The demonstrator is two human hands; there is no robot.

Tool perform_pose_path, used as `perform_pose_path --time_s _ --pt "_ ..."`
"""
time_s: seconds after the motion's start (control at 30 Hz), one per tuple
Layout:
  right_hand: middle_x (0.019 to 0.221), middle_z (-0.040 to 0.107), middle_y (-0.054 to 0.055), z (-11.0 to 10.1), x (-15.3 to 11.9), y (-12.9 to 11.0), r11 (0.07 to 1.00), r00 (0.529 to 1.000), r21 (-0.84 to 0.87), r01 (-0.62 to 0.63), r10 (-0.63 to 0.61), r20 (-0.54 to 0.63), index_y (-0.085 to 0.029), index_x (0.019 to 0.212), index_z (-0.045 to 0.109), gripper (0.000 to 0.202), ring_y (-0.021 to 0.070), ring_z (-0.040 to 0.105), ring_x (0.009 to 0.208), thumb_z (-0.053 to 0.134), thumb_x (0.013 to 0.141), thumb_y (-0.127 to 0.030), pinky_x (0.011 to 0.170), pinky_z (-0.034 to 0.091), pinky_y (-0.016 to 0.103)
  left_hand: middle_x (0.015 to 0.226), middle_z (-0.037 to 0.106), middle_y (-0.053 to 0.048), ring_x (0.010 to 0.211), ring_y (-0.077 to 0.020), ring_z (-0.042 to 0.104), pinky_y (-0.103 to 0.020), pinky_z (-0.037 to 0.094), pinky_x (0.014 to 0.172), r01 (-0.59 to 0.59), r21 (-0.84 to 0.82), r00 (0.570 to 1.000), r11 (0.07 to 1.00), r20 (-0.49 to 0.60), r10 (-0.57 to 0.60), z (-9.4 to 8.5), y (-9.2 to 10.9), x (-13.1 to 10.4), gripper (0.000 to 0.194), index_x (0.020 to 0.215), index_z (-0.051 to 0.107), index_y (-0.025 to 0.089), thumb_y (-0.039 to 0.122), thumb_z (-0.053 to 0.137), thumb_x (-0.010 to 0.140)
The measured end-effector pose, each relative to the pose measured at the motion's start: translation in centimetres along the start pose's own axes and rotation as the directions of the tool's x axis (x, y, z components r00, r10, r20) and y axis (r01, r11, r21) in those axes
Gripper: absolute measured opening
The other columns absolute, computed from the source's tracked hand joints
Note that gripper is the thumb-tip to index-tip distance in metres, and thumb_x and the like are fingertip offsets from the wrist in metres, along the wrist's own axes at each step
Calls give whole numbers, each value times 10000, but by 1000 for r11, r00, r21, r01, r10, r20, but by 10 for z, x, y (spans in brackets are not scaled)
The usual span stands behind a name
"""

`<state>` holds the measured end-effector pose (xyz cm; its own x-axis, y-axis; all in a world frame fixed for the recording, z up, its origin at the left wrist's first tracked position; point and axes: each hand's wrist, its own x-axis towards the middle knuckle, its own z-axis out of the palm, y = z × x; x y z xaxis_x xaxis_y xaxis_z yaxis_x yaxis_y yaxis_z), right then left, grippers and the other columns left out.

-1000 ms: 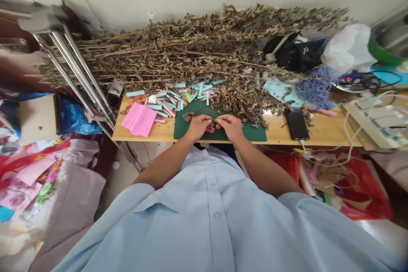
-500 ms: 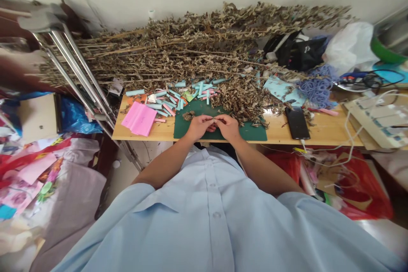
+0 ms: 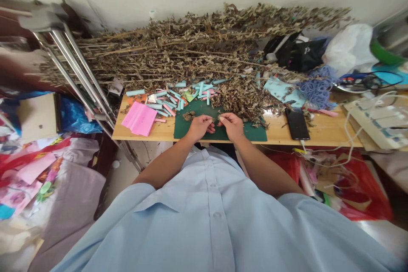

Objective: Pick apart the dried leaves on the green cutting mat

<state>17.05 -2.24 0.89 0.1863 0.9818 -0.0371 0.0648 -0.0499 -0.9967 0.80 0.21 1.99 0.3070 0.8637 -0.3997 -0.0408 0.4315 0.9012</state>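
Observation:
Over a green cutting mat point(image 3: 223, 136), my left hand point(image 3: 200, 127) has its fingers curled in a pinch; a small bit of dried leaf seems to show at the fingertips. Just apart from it, my right hand point(image 3: 232, 126) pinches a small piece of dried leaf point(image 3: 219, 113). A small clump of crumbled leaf point(image 3: 188, 115) lies on the mat beyond my left hand. Behind my right hand a loose heap of dried leaves point(image 3: 239, 97) spreads over the mat's back edge. Small rolled paper tubes point(image 3: 165, 101), blue and pink, lie to the left.
Long dried leafy stalks point(image 3: 178, 51) fill the back along the wall. A pink paper stack point(image 3: 139, 119) lies at left, beside a metal tripod point(image 3: 79, 68). To the right are a black phone point(image 3: 297, 123) with a cable, blue string point(image 3: 317, 87) and a power strip point(image 3: 379, 114).
My two hands have parted slightly. The right hand has moved a little to the right, its fingertips now away from the left hand's, which has hardly moved.

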Motion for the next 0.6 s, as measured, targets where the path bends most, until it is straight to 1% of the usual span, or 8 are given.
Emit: perform_pose_path --time_s 0.03,0.1,0.17,0.23,0.33,0.43,0.5,0.6 --pt "714 677 4 1 -1 0 1000 999 -11 27 -27 20 -206 869 670 221 153 627 647 663 796 -414 668 527 306 674 643 -20 537 -129 654 -262 567 539 -3 4 1000 1000 4 3 0 0 0 163 937 606 103 254 633 881" --pt "891 708 44 4 -3 0 992 992 -47 117 -115 54 -210 830 696 198 175 655 781 693 773 -399 729 541 323 683 642 -20 539 -123 651 -259 568 540 -9 -3 1000 1000 13 9 0 -1 1 185 935 615 103 275 649 874" --pt "1015 703 60 8 -4 0 979 982 -91 184 -178 64 -217 808 714 179 196 656 910 703 768 -391 803 543 338 683 639 -21 538 -119 645 -256 567 538 -14 -26 1000 1000 19 14 -1 -1 0 203 940 622 101 289 657 870" --pt "978 711 55 11 -5 1 975 984 -134 176 -170 56 -223 821 722 178 199 656 902 694 779 -393 815 542 343 682 641 -28 536 -118 641 -254 566 535 -20 -53 999 998 26 21 -1 -1 0 213 938 629 96 299 645 878" --pt "833 714 37 13 -6 1 980 993 -161 115 -111 34 -218 832 714 197 185 651 750 690 777 -406 730 542 329 700 656 -42 552 -122 649 -257 572 549 -36 -57 998 998 54 40 -2 0 -1 221 916 638 91 306 655 869" --pt "743 702 25 12 -6 1 984 997 -156 81 -79 17 -211 817 706 208 181 642 676 702 759 -410 671 533 317 708 667 -42 568 -129 659 -268 581 567 -38 -36 998 999 54 40 -2 2 -3 218 906 636 94 289 700 833" --pt "753 711 27 11 -6 -1 985 997 -157 74 -73 18 -213 813 713 211 186 652 693 703 753 -416 684 541 322 707 671 -40 570 -130 661 -270 581 567 -23 -39 998 999 51 25 -2 3 -3 216 905 632 98 288 705 830" --pt "851 740 40 10 -6 -4 981 995 -166 98 -91 45 -220 820 730 214 199 673 782 700 752 -420 774 558 349 701 671 -37 562 -126 659 -263 575 558 -7 -63 999 998 46 9 -2 4 -3 216 897 623 105 304 688 847"
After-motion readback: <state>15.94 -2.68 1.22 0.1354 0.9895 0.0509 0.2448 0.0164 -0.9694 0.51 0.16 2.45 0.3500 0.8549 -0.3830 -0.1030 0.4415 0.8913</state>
